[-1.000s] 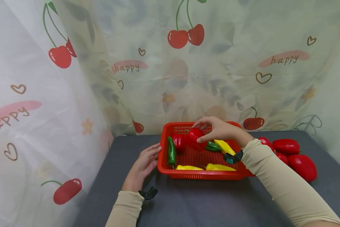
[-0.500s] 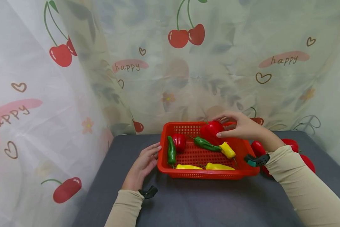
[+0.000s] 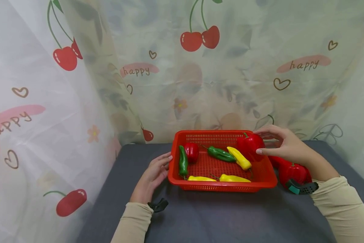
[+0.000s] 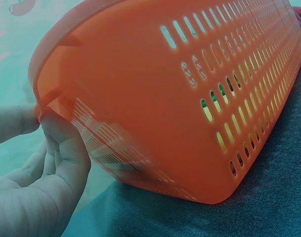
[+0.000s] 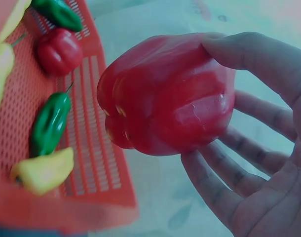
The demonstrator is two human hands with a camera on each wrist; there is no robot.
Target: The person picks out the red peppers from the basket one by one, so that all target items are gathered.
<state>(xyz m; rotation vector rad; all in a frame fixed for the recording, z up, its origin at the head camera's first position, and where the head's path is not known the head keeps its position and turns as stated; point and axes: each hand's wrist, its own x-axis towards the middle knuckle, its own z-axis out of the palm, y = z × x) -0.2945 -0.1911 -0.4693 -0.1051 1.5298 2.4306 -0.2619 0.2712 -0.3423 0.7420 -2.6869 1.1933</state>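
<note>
My right hand (image 3: 286, 145) holds a large red bell pepper (image 3: 249, 146) over the right end of the red plastic basket (image 3: 224, 186). In the right wrist view, thumb and fingertips grip the pepper (image 5: 165, 96) from one side, its lobed end facing away from the palm. My left hand (image 3: 153, 175) is at the basket's left end; its wrist view shows thumb and finger pinching the rim (image 4: 54, 59). Inside the basket lie another red bell pepper (image 3: 191, 152), two green peppers, one at the left wall (image 3: 183, 161) and one mid-basket (image 3: 221, 154), and several yellow peppers (image 3: 239, 158).
Outside the basket on the right, a red bell pepper (image 3: 295, 173) and other red peppers sit on the dark grey tablecloth (image 3: 218, 216), partly hidden by the right arm. A printed curtain (image 3: 212, 98) hangs close behind the basket. Each wrist wears a black band (image 3: 302, 186).
The right hand has carried the red bell pepper rightward from the basket's middle to its right end, uncovering the green and yellow peppers. The left hand and basket have stayed in place.
</note>
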